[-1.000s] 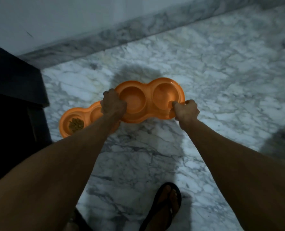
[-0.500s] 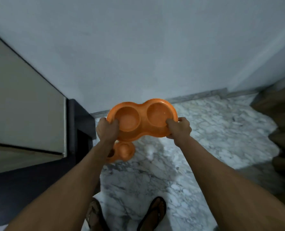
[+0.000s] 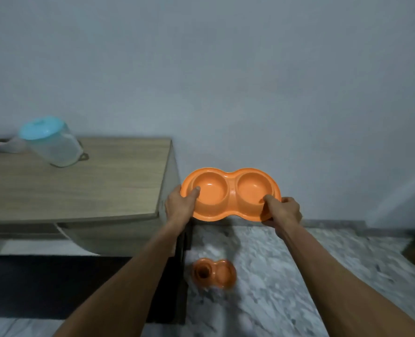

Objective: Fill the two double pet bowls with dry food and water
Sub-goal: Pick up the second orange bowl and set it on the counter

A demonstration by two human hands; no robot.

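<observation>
I see left grip [image 3: 179, 205] and right grip [image 3: 283, 211] each curled on one end of empty orange double bowl [image 3: 230, 190], up in air, just beside bench [image 3: 92, 190] corner. Bowl could bump corner, slip out. On floor [image 3: 298, 276] below sits other bowl [image 3: 213, 273]; fall could hit it.

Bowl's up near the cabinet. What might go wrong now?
1. The held double bowl, gripped at its ends by the left hand and right hand, sits beside a corner of the cabinet top; it might clip that edge and slip.
2. The second double bowl lies on the floor below; a drop or misstep could spill its dark contents.
</observation>
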